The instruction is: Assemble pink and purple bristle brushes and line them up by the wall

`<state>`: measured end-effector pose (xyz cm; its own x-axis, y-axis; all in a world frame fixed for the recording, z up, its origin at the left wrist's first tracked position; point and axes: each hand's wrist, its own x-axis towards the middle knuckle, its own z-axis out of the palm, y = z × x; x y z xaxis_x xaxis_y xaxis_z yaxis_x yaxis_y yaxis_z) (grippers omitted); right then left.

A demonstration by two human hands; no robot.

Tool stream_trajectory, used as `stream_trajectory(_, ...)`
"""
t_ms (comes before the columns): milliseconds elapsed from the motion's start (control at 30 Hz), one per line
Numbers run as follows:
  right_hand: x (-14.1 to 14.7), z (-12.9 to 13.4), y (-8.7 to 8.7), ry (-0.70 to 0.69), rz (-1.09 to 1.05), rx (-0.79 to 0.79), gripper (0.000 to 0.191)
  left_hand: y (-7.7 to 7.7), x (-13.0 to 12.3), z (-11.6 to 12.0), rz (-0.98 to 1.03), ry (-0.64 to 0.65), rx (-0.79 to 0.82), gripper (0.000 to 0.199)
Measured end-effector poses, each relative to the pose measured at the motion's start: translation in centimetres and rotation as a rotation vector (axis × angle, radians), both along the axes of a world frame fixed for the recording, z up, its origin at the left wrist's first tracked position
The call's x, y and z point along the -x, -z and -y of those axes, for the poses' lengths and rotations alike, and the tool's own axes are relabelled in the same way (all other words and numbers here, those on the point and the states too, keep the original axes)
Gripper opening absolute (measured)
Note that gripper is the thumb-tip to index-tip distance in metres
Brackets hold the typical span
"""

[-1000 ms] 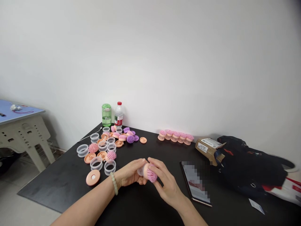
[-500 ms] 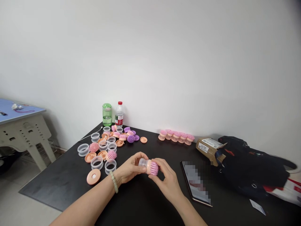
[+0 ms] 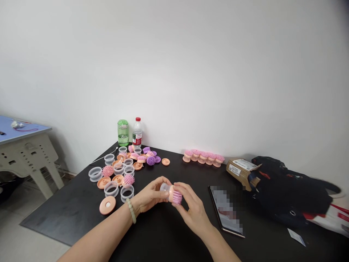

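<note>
Above the black table, my left hand [image 3: 154, 194] is closed around a clear plastic ring-shaped body [image 3: 164, 187]. This joins a peach brush head with pink bristles [image 3: 177, 196], which the fingers of my right hand [image 3: 192, 205] grip from the right side. The piece lies tilted on its side between both hands, bristles facing right. Left of my hands are several loose clear rings [image 3: 127, 193], peach caps [image 3: 107, 205], pink bristle heads [image 3: 129, 179] and purple bristle heads [image 3: 151, 161]. A row of several pink-topped brushes [image 3: 203, 157] stands upright by the wall.
A green bottle [image 3: 123, 133] and a red-capped water bottle [image 3: 137, 134] stand at the back left corner. On the right lie a phone [image 3: 226, 211], a cardboard package [image 3: 241, 173], a dark bag [image 3: 289, 196] and a white card [image 3: 296, 237]. A blue-topped table [image 3: 23, 131] is far left.
My right fingers have shifted slightly over the bristle head, now covering more of its top. Both hands keep hold of the piece. The whole view has shifted a little.
</note>
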<state>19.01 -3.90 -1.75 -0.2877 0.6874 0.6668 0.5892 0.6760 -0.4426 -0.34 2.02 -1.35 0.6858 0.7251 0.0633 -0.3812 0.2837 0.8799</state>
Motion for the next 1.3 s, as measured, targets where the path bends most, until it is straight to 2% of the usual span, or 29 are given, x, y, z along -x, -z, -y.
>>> stream_trajectory(167, 0.2, -0.3, 0.6, 0.127, -0.132, 0.191, 0.041, -0.1, -0.1, 0.2, -0.020, -0.017, -0.152, 0.055)
stream_trajectory(233, 0.4, -0.5, 0.5, 0.142, -0.212, 0.267, 0.033, -0.1, -0.2, 0.3, 0.002, -0.032, -0.163, 0.063)
stream_trajectory(300, 0.5, -0.5, 0.2, 0.129, -0.283, 0.300, 0.025, 0.1, -0.4, 0.3, 0.043, -0.051, -0.107, 0.064)
stream_trajectory(400, 0.6, -0.6, -0.2, 0.121, -0.332, 0.274, 0.024, 0.4, -0.5, 0.1, 0.021, -0.077, 0.023, 0.049)
stream_trajectory(467, 0.5, -0.5, -0.1, 0.127, -0.318, 0.251, 0.026, 0.4, -0.4, -0.1, -0.040, -0.089, 0.073, 0.046)
stream_trajectory(600, 0.2, -0.7, 0.5, 0.142, -0.354, 0.286, 0.042, 0.1, -0.2, -0.3, -0.046, -0.115, 0.033, 0.035)
stream_trajectory(733, -0.1, -1.1, 1.2, 0.116, -0.450, 0.354, 0.051, -0.4, 0.1, -0.2, 0.018, -0.123, -0.158, 0.048)
stream_trajectory(800, -0.1, -1.2, 1.4, 0.125, -0.465, 0.352, 0.051, -0.4, 0.1, -0.2, 0.030, -0.138, -0.191, 0.056)
stream_trajectory(867, -0.1, -1.3, 1.4, 0.150, -0.459, 0.332, 0.051, -0.3, 0.1, -0.1, 0.018, -0.169, -0.137, 0.057)
stream_trajectory(1000, -0.2, -1.3, 1.5, 0.174, -0.439, 0.299, 0.051, 0.2, -0.1, -0.2, -0.101, -0.165, 0.003, 0.042)
stream_trajectory(1100, -0.3, -1.4, 1.4, 0.167, -0.473, 0.295, 0.051, 0.6, -0.2, -0.4, -0.126, -0.166, -0.070, 0.041)
stream_trajectory(1200, -0.2, -1.5, 1.3, 0.142, -0.503, 0.304, 0.051, 0.6, -0.2, -0.6, -0.051, -0.179, -0.135, 0.052)
stream_trajectory(1300, -0.1, -1.5, 1.0, 0.112, -0.534, 0.306, 0.050, 0.5, -0.1, -0.5, 0.010, -0.144, -0.032, 0.045)
